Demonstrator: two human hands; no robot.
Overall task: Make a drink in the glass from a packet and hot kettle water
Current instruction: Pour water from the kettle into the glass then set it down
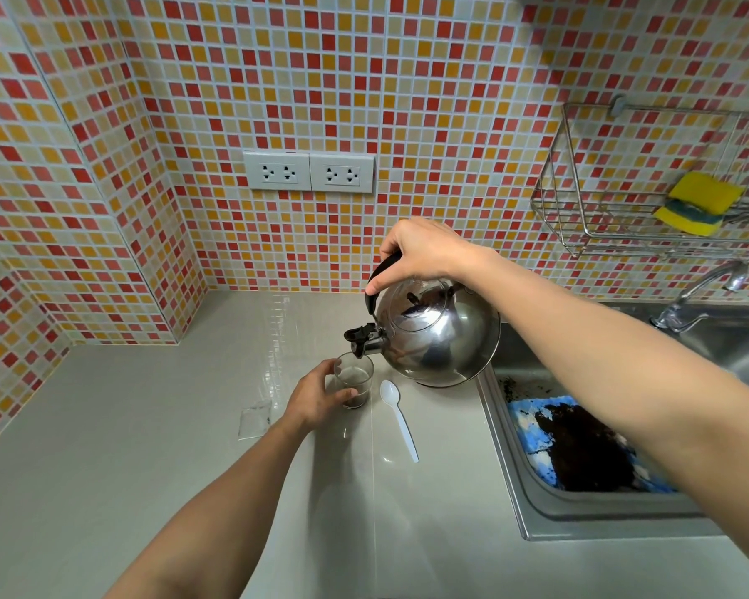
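A small clear glass point(356, 384) stands on the grey counter point(148, 447) with dark powder at its bottom and some liquid in it. My left hand point(316, 395) wraps around its left side. My right hand point(424, 252) grips the black handle of a shiny steel kettle point(439, 335), which is tilted left with its black spout right above the glass rim. A clear torn packet point(256, 419) lies flat to the left of the glass. A white plastic spoon point(398, 419) lies to the right of the glass.
A steel sink point(532, 503) at the right holds a blue cloth point(532, 430) covered with dark grounds. A tap point(701, 296) stands behind it. A wire rack point(589, 209) with a yellow sponge point(699, 203) hangs on the tiled wall. Two socket plates point(308, 171) sit above the counter.
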